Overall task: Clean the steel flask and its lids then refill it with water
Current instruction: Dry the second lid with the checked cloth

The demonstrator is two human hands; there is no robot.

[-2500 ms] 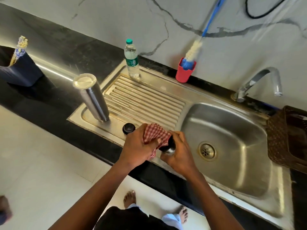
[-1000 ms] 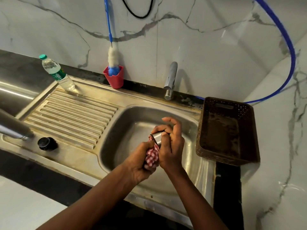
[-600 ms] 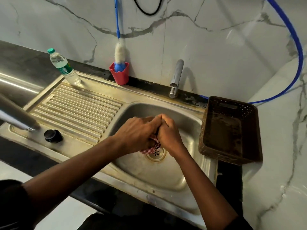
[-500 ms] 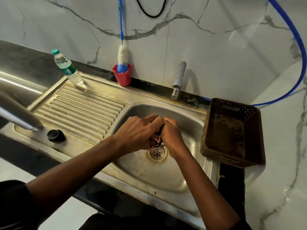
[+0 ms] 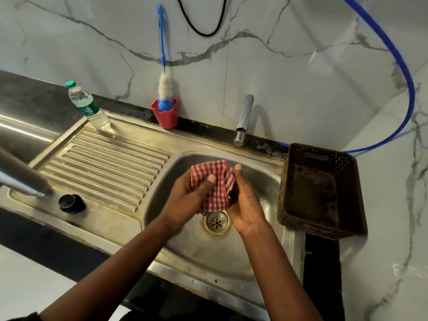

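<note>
Left hand [image 5: 192, 198]: thumb pinches checked cloth [image 5: 216, 191] above sink [image 5: 266, 181].
Right hand [image 5: 246, 205]: grip cupped around the cloth.
Change: cloth, earlier mostly hidden, now exposed.

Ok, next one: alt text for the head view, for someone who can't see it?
A left hand and right hand hold a bunched red checked cloth together over the steel sink basin, above the drain. On the draining board to the left, a black lid lies beside the base of a steel flask.
</note>
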